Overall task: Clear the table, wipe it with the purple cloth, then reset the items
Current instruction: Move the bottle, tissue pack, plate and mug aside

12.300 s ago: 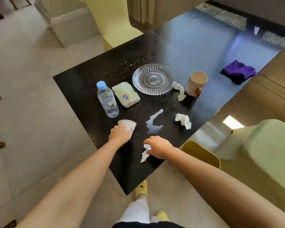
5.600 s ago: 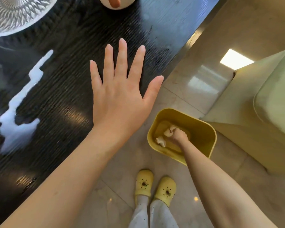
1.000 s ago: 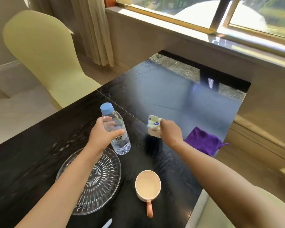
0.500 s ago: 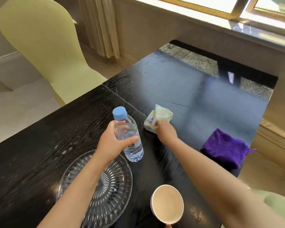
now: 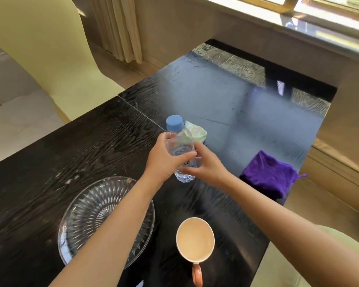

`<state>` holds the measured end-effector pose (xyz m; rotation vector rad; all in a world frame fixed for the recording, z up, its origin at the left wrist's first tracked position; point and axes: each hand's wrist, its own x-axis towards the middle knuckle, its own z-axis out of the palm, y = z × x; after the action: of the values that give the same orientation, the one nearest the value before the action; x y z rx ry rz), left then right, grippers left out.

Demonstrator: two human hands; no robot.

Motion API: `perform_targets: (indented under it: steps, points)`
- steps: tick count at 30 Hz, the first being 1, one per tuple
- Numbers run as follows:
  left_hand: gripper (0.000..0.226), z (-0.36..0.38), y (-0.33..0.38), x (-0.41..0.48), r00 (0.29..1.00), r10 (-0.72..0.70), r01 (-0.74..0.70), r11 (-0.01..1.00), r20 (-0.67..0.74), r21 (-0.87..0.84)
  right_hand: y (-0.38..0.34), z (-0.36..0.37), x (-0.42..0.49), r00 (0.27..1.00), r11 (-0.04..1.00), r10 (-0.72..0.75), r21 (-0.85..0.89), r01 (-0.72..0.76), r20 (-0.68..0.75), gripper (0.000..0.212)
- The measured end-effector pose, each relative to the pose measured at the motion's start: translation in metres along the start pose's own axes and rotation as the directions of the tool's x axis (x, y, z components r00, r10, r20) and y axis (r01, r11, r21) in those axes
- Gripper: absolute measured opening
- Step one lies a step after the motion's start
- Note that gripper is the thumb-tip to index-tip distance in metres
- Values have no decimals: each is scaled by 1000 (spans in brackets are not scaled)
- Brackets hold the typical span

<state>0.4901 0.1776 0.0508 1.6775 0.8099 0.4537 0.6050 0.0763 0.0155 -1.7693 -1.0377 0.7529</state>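
A clear water bottle (image 5: 180, 144) with a blue cap is held over the middle of the black table (image 5: 71, 150). My left hand (image 5: 164, 160) wraps around its body from the left. My right hand (image 5: 206, 163) closes on its lower part from the right. Just behind the bottle, a pale green tissue pack (image 5: 197, 132) lies on the table with no hand on it. The purple cloth (image 5: 267, 175) lies crumpled at the table's right edge. A clear glass plate (image 5: 85, 214) sits under my left forearm. Near the front edge stands an empty cream mug (image 5: 195, 238) with an orange handle.
A pale yellow chair (image 5: 50, 59) stands at the table's far left side, and a green seat (image 5: 278, 272) is at the near right. A curtain and a window ledge run along the far wall. The table's far half shines with reflected light.
My right hand has let go of the tissue pack, which now lies on the table, and has come back onto the bottle. My left hand has kept hold of the bottle.
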Motion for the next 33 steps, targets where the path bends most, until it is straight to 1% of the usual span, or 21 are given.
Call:
perform_targets:
  steps: [2, 3, 5, 6, 7, 8, 10, 11, 12, 13, 15, 17, 20, 23, 28, 31, 33]
  points:
    - [76, 7, -3, -2, 996, -14, 16, 1000, 87, -25, 9, -9, -2, 995, 1000, 19, -18, -21, -100, 49]
    - [78, 10, -7, -6, 992, -35, 36, 999, 120, -10, 15, -14, -3, 985, 999, 44, -6, -46, -167, 46]
    - [70, 10, -19, -20, 983, -96, 82, 992, 157, 91, 31, -26, -1, 940, 991, 130, 31, -126, -314, 44]
    - [66, 7, -27, -30, 972, -137, 108, 982, 192, 154, 38, -33, 1, 914, 986, 163, 28, -165, -373, 43]
    - [65, 3, -37, -42, 949, -178, 132, 974, 260, 187, 46, -40, 3, 891, 980, 188, 18, -199, -412, 43]
    - [69, -3, -47, -56, 907, -211, 151, 971, 363, 188, 53, -45, 6, 873, 973, 212, 13, -230, -439, 44]
    - [83, -16, -64, -80, 768, -252, 161, 966, 589, 202, 67, -53, 13, 837, 958, 264, 31, -285, -480, 46]
    - [91, -21, -70, -91, 703, -265, 150, 962, 661, 227, 73, -56, 16, 821, 951, 286, 42, -306, -493, 47]
    - [98, -24, -77, -100, 656, -278, 140, 958, 702, 249, 78, -57, 19, 811, 946, 300, 49, -319, -502, 47]
    - [105, -25, -83, -106, 627, -287, 134, 956, 724, 262, 81, -58, 23, 807, 945, 304, 53, -323, -507, 46]
    - [112, -21, -90, -114, 602, -284, 110, 955, 747, 275, 84, -58, 32, 806, 948, 298, 59, -313, -511, 44]
    - [113, -14, -95, -117, 606, -261, 82, 960, 751, 268, 85, -57, 40, 802, 952, 291, 74, -297, -522, 44]
    - [107, -8, -99, -116, 644, -226, 69, 969, 731, 239, 86, -54, 47, 801, 951, 298, 94, -293, -519, 46]
    - [101, -5, -99, -114, 664, -204, 54, 973, 719, 226, 89, -54, 47, 814, 952, 287, 56, -301, -506, 49]
    - [94, -1, -99, -114, 703, -177, 39, 977, 689, 210, 88, -58, 43, 816, 926, 353, 43, -376, -457, 58]
    - [92, 2, -99, -115, 719, -173, 47, 978, 673, 201, 88, -59, 33, 825, 913, 385, 41, -405, -415, 70]
    - [92, 4, -99, -116, 727, -171, 52, 980, 665, 194, 85, -60, 23, 826, 898, 407, 9, -439, -391, 76]
